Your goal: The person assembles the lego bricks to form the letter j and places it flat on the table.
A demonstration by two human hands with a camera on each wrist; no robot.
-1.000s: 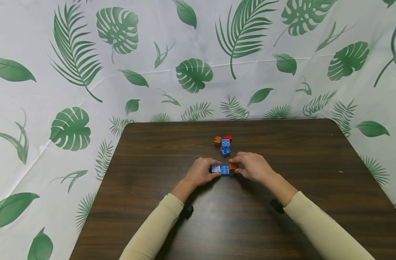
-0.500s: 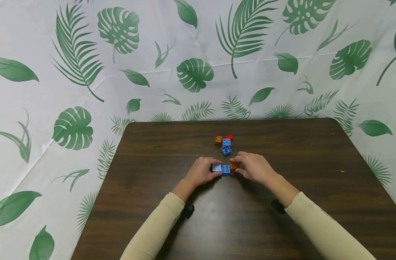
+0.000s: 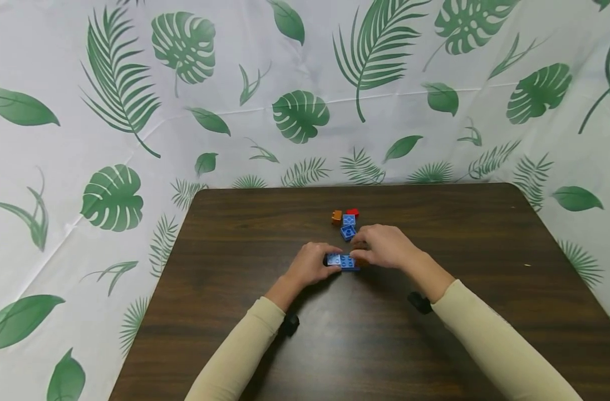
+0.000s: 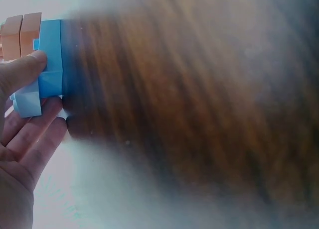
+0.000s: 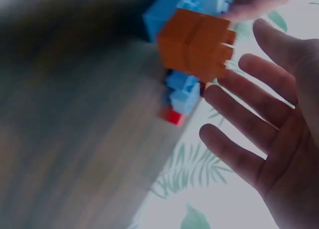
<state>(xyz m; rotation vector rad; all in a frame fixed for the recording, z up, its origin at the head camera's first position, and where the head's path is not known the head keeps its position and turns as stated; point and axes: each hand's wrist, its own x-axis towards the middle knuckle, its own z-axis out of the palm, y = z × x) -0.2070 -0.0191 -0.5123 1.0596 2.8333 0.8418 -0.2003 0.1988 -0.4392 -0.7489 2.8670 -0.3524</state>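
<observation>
My left hand (image 3: 307, 265) grips the left end of a small toy brick build. Its thumb and fingers are on a blue brick (image 4: 51, 59) and the light blue brick (image 4: 27, 99) on top. At the build's right end stand two stacked orange bricks (image 5: 192, 42), their studs showing in the right wrist view. My right hand (image 5: 269, 109) is beside them, its fingers spread and nothing between them. In the head view the right hand (image 3: 385, 245) hides most of the orange bricks.
Beyond the hands lie loose bricks: an orange one (image 3: 337, 217), a light blue one (image 3: 349, 220), a blue one (image 3: 348, 233) and a red one (image 3: 353, 212). The dark wooden table (image 3: 245, 234) ends at a white leaf-patterned cloth (image 3: 245, 133).
My right hand has let go of the orange bricks and lifted slightly up and away. The left hand keeps its grip, and the build stays in place.
</observation>
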